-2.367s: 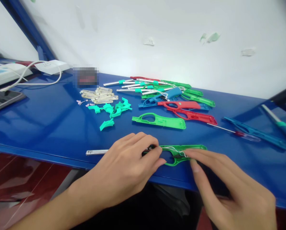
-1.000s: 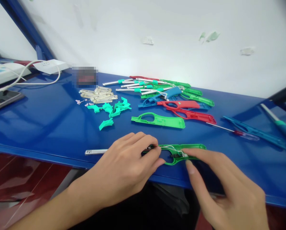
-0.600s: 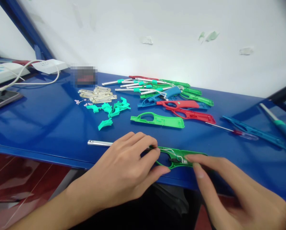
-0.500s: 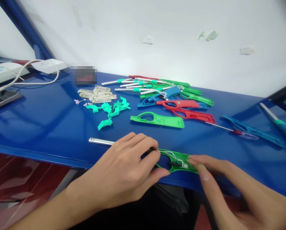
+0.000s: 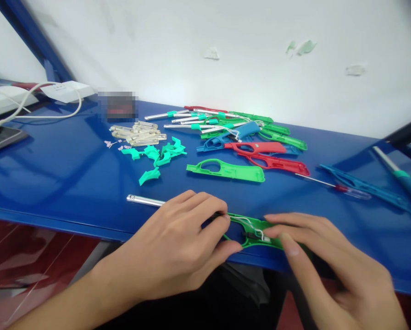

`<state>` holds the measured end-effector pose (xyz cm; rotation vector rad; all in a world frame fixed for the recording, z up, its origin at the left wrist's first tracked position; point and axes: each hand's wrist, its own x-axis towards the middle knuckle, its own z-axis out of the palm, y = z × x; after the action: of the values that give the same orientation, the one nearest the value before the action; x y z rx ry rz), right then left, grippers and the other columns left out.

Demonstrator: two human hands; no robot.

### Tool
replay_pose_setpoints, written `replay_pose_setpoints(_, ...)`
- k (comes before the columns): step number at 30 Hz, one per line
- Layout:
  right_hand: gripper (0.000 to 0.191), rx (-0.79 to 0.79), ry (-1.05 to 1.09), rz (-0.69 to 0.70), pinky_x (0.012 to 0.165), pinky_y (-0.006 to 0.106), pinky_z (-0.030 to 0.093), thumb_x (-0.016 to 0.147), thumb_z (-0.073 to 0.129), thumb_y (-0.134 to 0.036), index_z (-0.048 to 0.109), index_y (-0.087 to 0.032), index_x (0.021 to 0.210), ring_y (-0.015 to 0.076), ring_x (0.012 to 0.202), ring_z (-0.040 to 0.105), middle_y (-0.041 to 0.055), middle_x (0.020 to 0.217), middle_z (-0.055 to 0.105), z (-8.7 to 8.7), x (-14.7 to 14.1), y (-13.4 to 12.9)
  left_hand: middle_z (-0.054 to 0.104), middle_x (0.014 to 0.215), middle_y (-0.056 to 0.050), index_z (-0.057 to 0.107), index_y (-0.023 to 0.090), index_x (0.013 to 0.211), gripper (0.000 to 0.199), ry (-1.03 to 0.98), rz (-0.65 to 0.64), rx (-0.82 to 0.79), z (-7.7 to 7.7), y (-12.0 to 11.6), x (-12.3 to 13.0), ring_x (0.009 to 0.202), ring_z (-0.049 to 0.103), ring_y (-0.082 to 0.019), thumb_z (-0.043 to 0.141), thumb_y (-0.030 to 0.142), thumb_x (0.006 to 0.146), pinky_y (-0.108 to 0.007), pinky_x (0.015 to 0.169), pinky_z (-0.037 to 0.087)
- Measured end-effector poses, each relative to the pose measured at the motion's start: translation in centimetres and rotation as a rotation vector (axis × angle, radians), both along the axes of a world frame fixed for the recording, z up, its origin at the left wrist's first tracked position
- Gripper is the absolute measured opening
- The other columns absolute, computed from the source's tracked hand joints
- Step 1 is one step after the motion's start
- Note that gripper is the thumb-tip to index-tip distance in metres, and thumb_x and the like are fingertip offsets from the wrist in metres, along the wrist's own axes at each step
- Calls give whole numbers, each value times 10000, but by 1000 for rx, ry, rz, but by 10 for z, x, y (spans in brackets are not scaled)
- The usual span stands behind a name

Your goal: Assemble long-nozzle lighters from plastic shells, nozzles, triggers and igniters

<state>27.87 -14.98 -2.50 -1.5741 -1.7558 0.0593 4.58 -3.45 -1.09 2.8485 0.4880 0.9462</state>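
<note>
At the table's front edge lies a green lighter casing half [image 5: 253, 224], its inner side up. White and green wires [image 5: 257, 225] and a small black part [image 5: 251, 235] sit inside it. My left hand [image 5: 188, 238] is closed around its trigger-loop end, covering much of it. A silver metal tube [image 5: 145, 200] sticks out to the left from under that hand. My right hand [image 5: 329, 247] grips the handle end, with fingertips beside the wires and thumb on the near edge. Its palm hides the end of the casing. Another green casing half [image 5: 229, 172] lies just behind.
Teal plastic pieces [image 5: 157, 156] and clear slim parts [image 5: 138, 133] lie at centre left. Behind are lighters and casing halves, including a red casing [image 5: 281, 165]. At right are a screwdriver [image 5: 352, 191] and a blue casing half [image 5: 363, 187]. A phone [image 5: 2, 137] lies far left.
My right hand has shifted slightly left along the casing, and its fingers now reach over the wires. My left hand keeps its grip. The view has tilted slightly.
</note>
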Motion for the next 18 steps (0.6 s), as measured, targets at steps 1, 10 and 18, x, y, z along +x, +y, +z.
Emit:
replay_pose_setpoints(1,159,-2,2,4,992,265,539,1059,609,-255,747,-327,1090,151,1172,691,-33,1195,762,0,0,0,727,1065,-96,720,90,1074,192,0,0,1,0,0,0,944,690,-239,641,265,1076,-417,831,583)
replay_pose_setpoints(10,192,-10,18,6,984,229,541,1069,590,-233,744,-332,1127,124,1154,696,-41,1205,754,0,-1,1,729,1058,-93,724,91,1075,200,2,-5,1,1,0,0,926,689,-237,635,270,1079,-419,819,587)
replay_pose_setpoints(18,177,-14,14,15,983,265,549,1050,625,-248,754,-331,1139,148,1164,696,-32,1240,742,-2,-1,-3,729,1053,-95,725,87,1069,190,-5,-9,6,1,1,0,924,692,-238,633,253,1077,-418,815,593)
